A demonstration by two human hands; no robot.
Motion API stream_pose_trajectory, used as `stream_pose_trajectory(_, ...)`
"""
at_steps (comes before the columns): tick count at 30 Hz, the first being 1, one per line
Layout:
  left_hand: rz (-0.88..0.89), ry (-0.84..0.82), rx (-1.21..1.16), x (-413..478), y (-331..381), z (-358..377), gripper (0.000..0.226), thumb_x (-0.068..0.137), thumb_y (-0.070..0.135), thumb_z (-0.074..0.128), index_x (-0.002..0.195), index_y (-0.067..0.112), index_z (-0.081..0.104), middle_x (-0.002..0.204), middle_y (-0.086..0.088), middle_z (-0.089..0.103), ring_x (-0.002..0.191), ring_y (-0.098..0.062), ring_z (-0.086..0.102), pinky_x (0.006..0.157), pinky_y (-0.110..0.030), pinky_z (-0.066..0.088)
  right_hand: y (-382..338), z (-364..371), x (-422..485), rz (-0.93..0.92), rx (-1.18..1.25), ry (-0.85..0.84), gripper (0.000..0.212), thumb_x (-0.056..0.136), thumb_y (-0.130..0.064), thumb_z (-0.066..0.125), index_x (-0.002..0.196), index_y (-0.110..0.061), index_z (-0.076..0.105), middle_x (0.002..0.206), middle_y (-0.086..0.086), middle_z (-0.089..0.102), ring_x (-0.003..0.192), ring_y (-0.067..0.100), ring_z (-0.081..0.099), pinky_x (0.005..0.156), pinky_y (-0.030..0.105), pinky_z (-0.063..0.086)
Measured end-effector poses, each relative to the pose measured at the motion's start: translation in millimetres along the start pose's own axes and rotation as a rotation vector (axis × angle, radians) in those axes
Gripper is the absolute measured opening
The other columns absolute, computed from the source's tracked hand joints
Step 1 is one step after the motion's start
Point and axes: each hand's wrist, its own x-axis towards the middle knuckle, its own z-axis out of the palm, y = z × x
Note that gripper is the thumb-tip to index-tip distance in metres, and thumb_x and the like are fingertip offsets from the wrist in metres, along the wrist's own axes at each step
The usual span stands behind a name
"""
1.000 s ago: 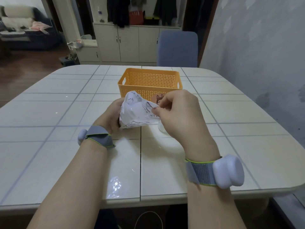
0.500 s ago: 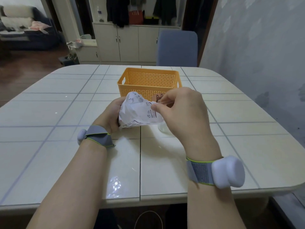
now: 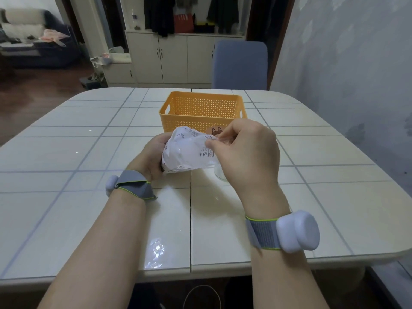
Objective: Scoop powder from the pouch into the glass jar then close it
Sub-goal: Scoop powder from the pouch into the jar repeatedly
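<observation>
While the left hand curls around the white pouch, the right hand pinches its top edge. The glass jar peeks out just under those fingers. I think the pouch needs pulling open next.

no txt legible anywhere. the white pouch carries dark print, too small & blurred to read: a round stamp-like mark w/ a few faint marks near its 12 o'clock end, plus a block of tiny lines & a couple of small symbols at its 3 o'clock edge, right by the thumb of the right hand. the orange basket has a brown cartoon animal-face sticker low on its near wall, approx 5 o'clock, partly hidden.
</observation>
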Motion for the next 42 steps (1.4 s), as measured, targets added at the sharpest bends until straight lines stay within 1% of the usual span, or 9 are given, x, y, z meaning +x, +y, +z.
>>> stream_pose_trajectory(3,-0.006,0.018,-0.051,3.6,-2.6,-0.4,0.073,0.106,0.014,0.034,0.046,0.018,0.075,0.058,0.0,0.071,0.055,-0.014,0.069,0.047,-0.017,0.053,-6.5,-5.2,-4.1,0.01,0.067,-0.041,0.018,0.073,-0.03,0.087,0.073,-0.019,0.072,0.074,-0.007,0.07,0.074,0.016,0.064,0.064,0.028,0.05)
stream_pose_trajectory(8,-0.014,0.058,-0.091,1.5,-1.6,-5.3,0.033,0.103,0.024,0.046,0.097,0.01,0.075,0.093,-0.012,0.074,0.081,-0.026,0.072,0.07,-0.029,0.059,-7.9,-12.6,-1.9,0.032,0.164,-0.168,0.015,0.076,-0.025,0.085,0.072,-0.016,0.075,0.069,-0.007,0.069,0.06,0.009,0.067,0.063,0.027,0.055)
stream_pose_trajectory(13,-0.016,0.082,-0.08,2.2,-3.3,-4.7,0.046,0.101,0.024,0.046,0.072,0.013,0.081,0.084,-0.009,0.074,0.074,-0.025,0.071,0.069,-0.029,0.057,-5.9,-15.4,-4.2,0.058,0.145,-0.332,0.02,0.088,-0.015,0.058,0.076,-0.011,0.075,0.07,0.0,0.069,0.068,0.018,0.069,0.062,0.034,0.058)
stream_pose_trajectory(16,-0.05,0.108,-0.086,2.0,-2.7,-5.6,0.031,0.099,0.025,0.049,0.091,0.009,0.075,0.101,-0.016,0.068,0.089,-0.031,0.065,0.079,-0.036,0.054,-1.9,-16.1,-2.6,0.071,0.131,-0.362,0.026,0.088,-0.011,0.049,0.082,0.002,0.07,0.079,0.014,0.07,0.074,0.032,0.07,0.067,0.046,0.059)
stream_pose_trajectory(22,-0.054,0.054,-0.156,5.5,-4.4,-10.6,0.035,0.095,0.03,0.051,0.112,0.005,0.069,0.133,-0.025,0.059,0.116,-0.037,0.057,0.113,-0.052,0.039,-0.2,-16.2,1.0,0.027,0.088,-0.244,0.008,0.084,-0.018,0.075,0.077,-0.018,0.074,0.076,-0.002,0.071,0.071,0.021,0.071,0.068,0.039,0.061)
stream_pose_trajectory(26,-0.052,0.027,-0.184,4.6,-4.7,-10.8,0.043,0.089,0.035,0.056,0.119,0.006,0.068,0.129,-0.021,0.059,0.115,-0.036,0.058,0.105,-0.048,0.045,-0.7,-18.1,0.9,-0.031,0.036,-0.213,0.014,0.08,-0.026,0.08,0.071,-0.02,0.072,0.072,-0.007,0.068,0.07,0.017,0.066,0.066,0.032,0.056)
stream_pose_trajectory(33,-0.04,-0.013,-0.212,6.9,-4.0,-14.4,0.077,0.069,0.035,0.071,0.136,0.0,0.059,0.131,-0.023,0.055,0.118,-0.038,0.054,0.116,-0.054,0.033,0.2,-16.1,4.3,-0.098,0.035,-0.29,0.018,0.089,-0.012,0.061,0.079,-0.015,0.076,0.075,-0.001,0.07,0.071,0.018,0.066,0.064,0.035,0.057)
stream_pose_trajectory(38,-0.014,0.045,-0.17,9.8,-4.4,-18.0,0.034,0.089,0.029,0.057,0.11,0.005,0.069,0.112,-0.018,0.064,0.096,-0.031,0.064,0.082,-0.034,0.053,4.7,1.9,6.4,-0.142,0.054,-0.222,0.018,0.087,-0.013,0.058,0.076,-0.013,0.072,0.086,0.003,0.073,0.08,0.025,0.066,0.066,0.04,0.057)
stream_pose_trajectory(42,-0.02,0.067,-0.161,12.0,-6.4,-21.2,0.038,0.088,0.03,0.059,0.115,0.005,0.068,0.114,-0.019,0.064,0.103,-0.033,0.062,0.087,-0.037,0.05,5.7,14.2,7.3,-0.163,0.03,-0.287,0.019,0.086,-0.012,0.055,0.074,-0.011,0.069,0.077,0.005,0.067,0.076,0.028,0.06,0.065,0.041,0.054)
